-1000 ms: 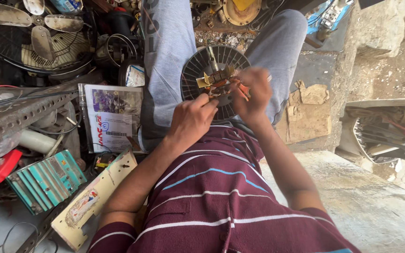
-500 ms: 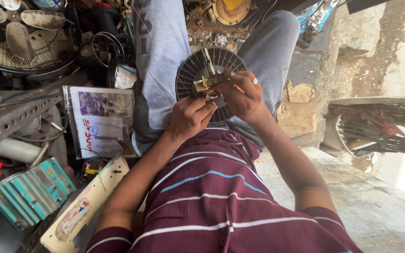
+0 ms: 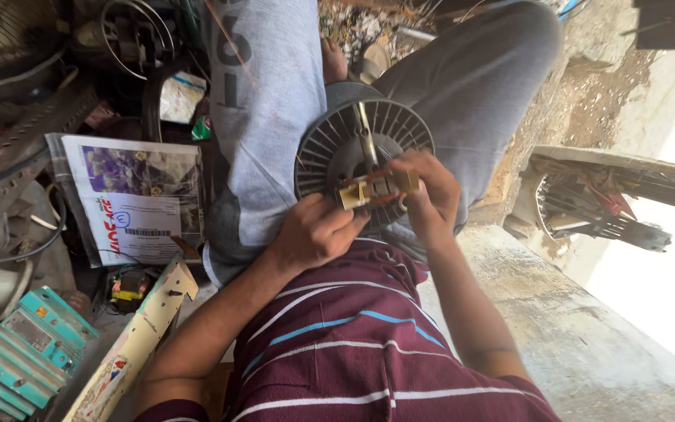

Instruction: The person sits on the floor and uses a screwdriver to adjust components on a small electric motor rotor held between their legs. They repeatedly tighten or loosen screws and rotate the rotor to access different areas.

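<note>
The round finned fan motor rested in the person's lap between the knees; it looked heavy and rigid, best gripped by its rim. Both hands, the left hand and the right hand, were closed around a small brass-coloured part over it, seemingly light and fiddly.

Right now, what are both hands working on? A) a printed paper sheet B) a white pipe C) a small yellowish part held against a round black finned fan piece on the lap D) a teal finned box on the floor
C: the left hand and right hand both pinch the small yellowish part in front of the round black finned fan piece, which rests on the lap.
</note>
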